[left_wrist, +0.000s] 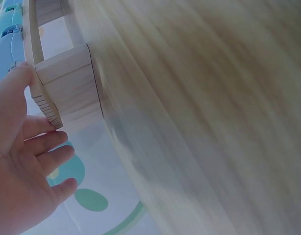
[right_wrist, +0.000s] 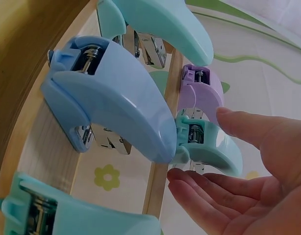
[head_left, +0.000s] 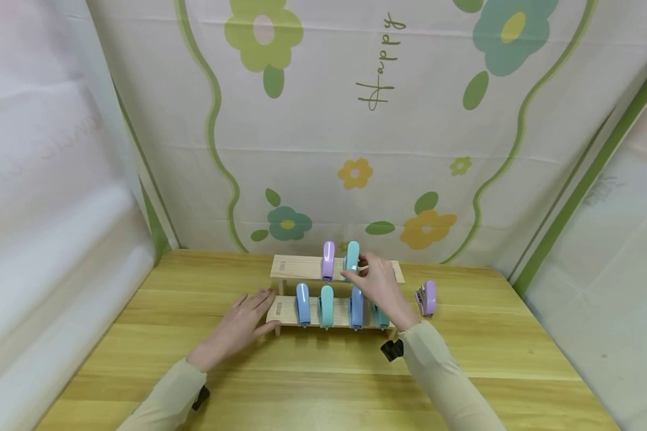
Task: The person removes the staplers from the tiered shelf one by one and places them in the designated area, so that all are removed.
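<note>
A two-tier wooden rack (head_left: 296, 269) carries several hole punches. My right hand (head_left: 380, 284) holds a teal hole punch (head_left: 351, 257) on the upper tier, thumb on one side and fingers on the other. Left of it stands a purple hole punch (head_left: 328, 261). The lower tier bears a blue hole punch (head_left: 302, 305), a teal one (head_left: 326, 306), another blue one (right_wrist: 116, 93) and a second teal one (right_wrist: 82, 210), partly covered by my right hand in the head view. At the lower tier's left end, my left hand (left_wrist: 23, 156) grips the board between thumb and fingers.
Another purple hole punch (head_left: 427, 298) stands on the wooden table (head_left: 329, 383), right of the rack. A white flowered cloth (head_left: 313, 131) hangs behind the table, with pale cloth sides (head_left: 48, 197) at left and right.
</note>
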Demonstrator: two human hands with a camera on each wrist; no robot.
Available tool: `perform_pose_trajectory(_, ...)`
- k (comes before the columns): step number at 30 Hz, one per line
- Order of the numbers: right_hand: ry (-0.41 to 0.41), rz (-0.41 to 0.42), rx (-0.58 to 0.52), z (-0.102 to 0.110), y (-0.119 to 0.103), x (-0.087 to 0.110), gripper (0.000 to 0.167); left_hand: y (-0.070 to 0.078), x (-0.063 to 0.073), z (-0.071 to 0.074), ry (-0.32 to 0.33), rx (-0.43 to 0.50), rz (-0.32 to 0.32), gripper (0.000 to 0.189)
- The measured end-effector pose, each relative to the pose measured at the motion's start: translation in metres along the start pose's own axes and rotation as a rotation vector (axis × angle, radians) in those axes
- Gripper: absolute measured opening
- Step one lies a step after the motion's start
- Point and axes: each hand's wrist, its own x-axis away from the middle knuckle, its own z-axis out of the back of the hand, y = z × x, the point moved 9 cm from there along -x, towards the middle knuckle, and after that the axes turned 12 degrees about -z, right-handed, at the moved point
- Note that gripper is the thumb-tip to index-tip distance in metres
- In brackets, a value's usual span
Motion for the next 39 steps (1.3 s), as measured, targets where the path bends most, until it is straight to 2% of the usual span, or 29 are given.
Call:
perform_pose_trajectory(18, 0.000, -0.023, 0.037, 0.0030, 0.0007, -0.0004, 0.026, 0.0022, 0.0003, 0.0030, 0.027, -0.021, -0.019, 0.069)
perform_pose_trajectory(33, 0.019, -0.032, 0.026, 0.0033, 0.0012, -0.0024, 0.030, 0.0013, -0.0012, 0.0010, -0.013, 0.005, 0.003, 0.071)
perform_pose_trajectory(39, 0.035, -0.032, 0.027, 0.0045, 0.0022, -0.0044, 0.028, 0.0007, -0.0006, 0.0002, -0.003, -0.007, -0.003, 0.071)
